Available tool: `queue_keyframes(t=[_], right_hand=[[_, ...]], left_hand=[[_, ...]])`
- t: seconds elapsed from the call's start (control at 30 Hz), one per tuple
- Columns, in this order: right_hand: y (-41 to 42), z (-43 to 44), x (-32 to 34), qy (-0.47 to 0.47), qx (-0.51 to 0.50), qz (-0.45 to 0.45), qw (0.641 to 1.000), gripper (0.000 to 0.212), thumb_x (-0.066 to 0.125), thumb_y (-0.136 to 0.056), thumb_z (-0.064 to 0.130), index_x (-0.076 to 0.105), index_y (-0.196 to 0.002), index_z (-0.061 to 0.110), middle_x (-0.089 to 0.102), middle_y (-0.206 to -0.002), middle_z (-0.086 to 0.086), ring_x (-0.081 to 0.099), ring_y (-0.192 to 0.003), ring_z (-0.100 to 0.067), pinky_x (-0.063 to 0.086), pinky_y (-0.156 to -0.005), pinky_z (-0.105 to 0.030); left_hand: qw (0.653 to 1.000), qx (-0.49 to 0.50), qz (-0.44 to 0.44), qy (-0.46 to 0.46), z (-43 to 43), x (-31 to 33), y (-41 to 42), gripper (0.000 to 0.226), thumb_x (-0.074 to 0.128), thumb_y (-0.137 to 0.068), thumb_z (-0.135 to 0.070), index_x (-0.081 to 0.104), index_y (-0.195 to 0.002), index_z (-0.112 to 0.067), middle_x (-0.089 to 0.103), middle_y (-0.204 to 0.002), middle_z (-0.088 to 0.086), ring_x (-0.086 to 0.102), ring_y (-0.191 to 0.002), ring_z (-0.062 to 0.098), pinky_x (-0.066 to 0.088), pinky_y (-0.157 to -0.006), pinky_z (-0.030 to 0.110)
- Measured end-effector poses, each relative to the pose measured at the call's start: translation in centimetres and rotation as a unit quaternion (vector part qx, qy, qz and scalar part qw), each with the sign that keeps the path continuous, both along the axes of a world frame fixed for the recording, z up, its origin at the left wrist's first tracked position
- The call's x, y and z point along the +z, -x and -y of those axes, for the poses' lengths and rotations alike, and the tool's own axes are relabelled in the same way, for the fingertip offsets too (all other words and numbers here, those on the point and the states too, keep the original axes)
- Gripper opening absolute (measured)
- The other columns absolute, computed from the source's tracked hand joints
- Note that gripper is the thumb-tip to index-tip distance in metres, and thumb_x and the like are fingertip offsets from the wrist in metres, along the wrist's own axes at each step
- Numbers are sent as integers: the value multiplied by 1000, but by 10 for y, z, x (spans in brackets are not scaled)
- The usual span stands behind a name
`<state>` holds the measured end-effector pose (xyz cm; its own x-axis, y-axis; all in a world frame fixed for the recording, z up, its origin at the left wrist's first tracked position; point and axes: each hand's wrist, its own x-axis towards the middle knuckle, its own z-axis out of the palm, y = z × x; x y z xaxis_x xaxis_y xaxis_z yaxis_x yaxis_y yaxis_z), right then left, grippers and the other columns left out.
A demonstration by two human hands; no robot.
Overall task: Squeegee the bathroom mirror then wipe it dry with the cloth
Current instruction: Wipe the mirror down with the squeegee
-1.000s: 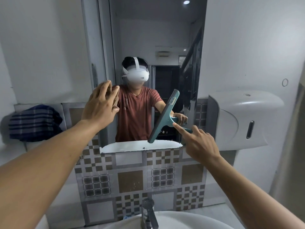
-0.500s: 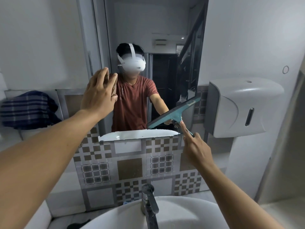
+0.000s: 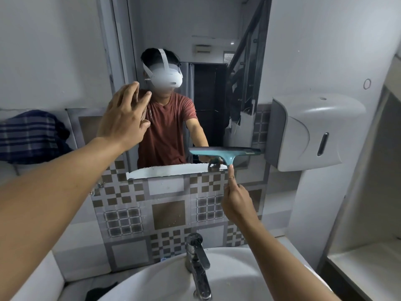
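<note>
The bathroom mirror hangs on the wall above a patterned tile strip. A teal squeegee lies level against the mirror's lower right part, its blade horizontal. My right hand grips its handle from below, index finger stretched up along the stem. My left hand rests flat on the mirror's left edge with fingers spread and nothing in it. A dark blue checked cloth lies on the ledge at the far left.
A grey and white wall dispenser juts out right of the mirror, close to the squeegee's tip. Below are a white basin and a chrome tap. A white shelf edge stands at the lower right.
The squeegee has turned from steeply tilted to level and slid down to the mirror's lower right. My right hand dropped below it. My left hand stayed on the mirror's left edge.
</note>
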<state>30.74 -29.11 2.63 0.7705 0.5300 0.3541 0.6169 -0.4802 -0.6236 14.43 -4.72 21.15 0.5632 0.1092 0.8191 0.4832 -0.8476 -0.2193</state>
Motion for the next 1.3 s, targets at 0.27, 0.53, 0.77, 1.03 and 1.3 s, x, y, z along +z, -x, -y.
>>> queue_keyframes(t=[0.27,0.53,0.77,1.03,1.3], right_hand=[[29,-17,4,-75,38,-99,991,74,30,-104,12,-14,-158,38,65,-81,-20,50,-62,-25,51,-64,-50],[58,-55,-8,-182,32,-188,964,71,31,-106,19,-13,-158,39,62,-77,-8,49,-59,-16,45,-54,-31],[77,-80,-7,-217,24,-204,954,67,31,-109,29,-13,-159,35,57,-76,-3,50,-61,-13,46,-54,-26],[102,-104,-15,-252,47,-230,939,70,37,-109,29,-11,-160,33,51,-78,-1,51,-63,-12,46,-51,-21],[149,-141,-36,-220,96,-211,948,72,38,-109,28,-14,-159,36,57,-72,2,56,-64,-9,58,-69,-42]], left_hand=[[1000,-7,-2,-2,-4,-1,2,78,76,-84,-25,39,-151,-8,27,-156,29,24,-146,45,24,-121,55],[1000,-1,-7,-13,-9,4,6,73,72,-88,-29,40,-151,-12,27,-157,26,24,-146,45,22,-121,54],[1000,-5,-12,-12,-16,6,5,72,69,-90,-28,38,-152,-10,24,-158,26,20,-148,42,23,-122,52],[1000,-7,-12,-14,-21,4,5,73,70,-89,-29,37,-152,-12,25,-158,23,19,-149,40,30,-115,52],[1000,4,-21,-20,-26,4,5,73,67,-91,-32,33,-154,-16,23,-161,20,16,-151,38,35,-113,51]])
